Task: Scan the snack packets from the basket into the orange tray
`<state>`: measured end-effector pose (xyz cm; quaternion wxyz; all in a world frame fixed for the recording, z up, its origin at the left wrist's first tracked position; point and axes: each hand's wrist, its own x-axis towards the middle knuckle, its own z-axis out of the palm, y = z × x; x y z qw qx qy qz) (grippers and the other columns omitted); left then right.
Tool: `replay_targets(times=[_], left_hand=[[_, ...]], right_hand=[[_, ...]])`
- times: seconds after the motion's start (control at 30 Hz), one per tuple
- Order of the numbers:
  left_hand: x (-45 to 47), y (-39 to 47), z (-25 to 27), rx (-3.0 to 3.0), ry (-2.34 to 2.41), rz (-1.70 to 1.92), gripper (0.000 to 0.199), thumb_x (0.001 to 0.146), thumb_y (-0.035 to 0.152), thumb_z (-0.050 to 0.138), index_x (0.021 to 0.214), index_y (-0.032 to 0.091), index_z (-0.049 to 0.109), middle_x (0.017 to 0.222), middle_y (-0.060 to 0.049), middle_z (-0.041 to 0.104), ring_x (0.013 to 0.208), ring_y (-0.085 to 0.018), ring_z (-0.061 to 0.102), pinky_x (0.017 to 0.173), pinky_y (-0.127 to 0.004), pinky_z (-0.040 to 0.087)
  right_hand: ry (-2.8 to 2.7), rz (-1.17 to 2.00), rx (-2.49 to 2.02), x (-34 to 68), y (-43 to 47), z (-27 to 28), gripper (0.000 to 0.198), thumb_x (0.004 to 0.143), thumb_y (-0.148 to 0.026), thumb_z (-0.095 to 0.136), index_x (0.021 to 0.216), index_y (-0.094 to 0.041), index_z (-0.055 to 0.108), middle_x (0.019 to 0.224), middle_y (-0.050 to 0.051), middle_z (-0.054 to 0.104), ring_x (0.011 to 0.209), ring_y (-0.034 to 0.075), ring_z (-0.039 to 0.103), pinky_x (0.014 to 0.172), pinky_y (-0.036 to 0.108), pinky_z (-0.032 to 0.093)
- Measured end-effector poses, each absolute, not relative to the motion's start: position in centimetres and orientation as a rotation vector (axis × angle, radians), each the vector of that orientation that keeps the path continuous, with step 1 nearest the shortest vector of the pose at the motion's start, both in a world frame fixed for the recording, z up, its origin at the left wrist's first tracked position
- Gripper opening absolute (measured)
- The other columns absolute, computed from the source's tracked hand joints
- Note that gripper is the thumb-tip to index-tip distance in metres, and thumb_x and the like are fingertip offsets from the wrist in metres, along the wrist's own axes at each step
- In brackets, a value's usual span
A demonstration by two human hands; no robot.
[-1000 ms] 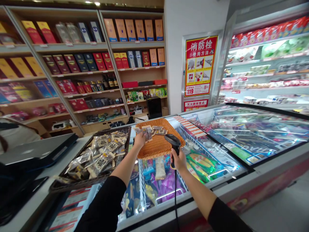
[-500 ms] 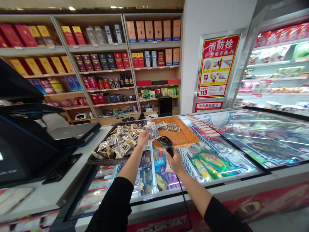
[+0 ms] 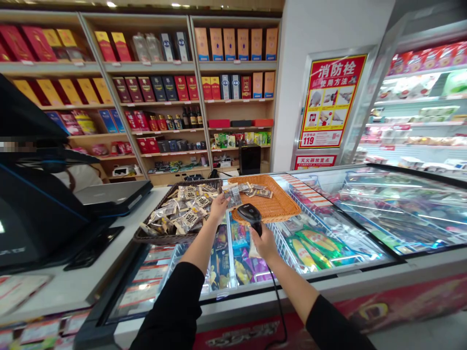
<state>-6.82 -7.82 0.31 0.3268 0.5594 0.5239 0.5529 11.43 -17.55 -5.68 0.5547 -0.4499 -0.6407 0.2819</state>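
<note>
My left hand [image 3: 219, 206] is closed on a small clear snack packet [image 3: 232, 195], held up between the two baskets. In my right hand [image 3: 265, 241] is a black barcode scanner [image 3: 249, 213], its head close to the packet and its cable [image 3: 279, 304] hanging down in front of the freezer. A dark brown wicker basket [image 3: 160, 239] on the left is heaped with similar packets [image 3: 189, 218]. On the right lies an orange wicker tray [image 3: 280, 206] with several packets [image 3: 260, 191] toward its back left.
Under both baskets is a glass-topped chest freezer [image 3: 350, 265] with bagged goods inside. A counter [image 3: 82, 287] with a dark checkout machine [image 3: 40, 209] stands at left. Behind are shelves of boxes [image 3: 160, 91] and a red fire-hydrant sign [image 3: 333, 102]. A person is partly visible behind the machine.
The view has shifted slightly. The packet in my left hand has turned a little; the scanner stays close to it.
</note>
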Motion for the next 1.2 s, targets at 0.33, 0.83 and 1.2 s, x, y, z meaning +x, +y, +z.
replay_targets(times=[0.33, 0.83, 1.2], left_hand=[[-8.6, -13.0, 3.5, 2.061, 1.993, 1.619, 0.05, 0.087, 0.009, 0.033, 0.127, 0.025, 0.057, 0.132, -0.003, 0.056, 0.127, -0.021, 0.045, 0.109, -0.037, 0.032], [-13.8, -15.6, 3.7, 2.149, 2.704, 0.528, 0.06, 0.089, 0.05, 0.038, 0.14, 0.018, 0.042, 0.152, -0.013, 0.027, 0.144, -0.032, 0.005, 0.114, -0.053, -0.001], [-5.1, -8.7, 4.6, 2.511, 2.123, 0.628, 0.046, 0.086, 0.026, 0.049, 0.132, 0.018, 0.049, 0.146, -0.013, 0.038, 0.139, -0.027, 0.027, 0.114, -0.044, 0.021]], right_hand=[[-1.297, 0.81, -1.005, 11.7, -17.2, -6.7, 0.034, 0.082, -0.055, 0.052, 0.079, -0.021, 0.051, 0.047, -0.006, 0.049, 0.037, 0.013, 0.047, 0.041, 0.023, 0.038], [-1.022, 1.041, -0.88, 12.6, -17.4, -6.2, 0.041, 0.076, -0.06, 0.058, 0.074, -0.021, 0.044, 0.051, -0.006, 0.05, 0.034, 0.009, 0.045, 0.032, 0.021, 0.038], [-1.141, 0.928, -1.012, 18.3, -13.7, -5.0, 0.043, 0.075, -0.062, 0.06, 0.068, -0.021, 0.047, 0.045, -0.005, 0.051, 0.031, 0.012, 0.045, 0.033, 0.024, 0.037]])
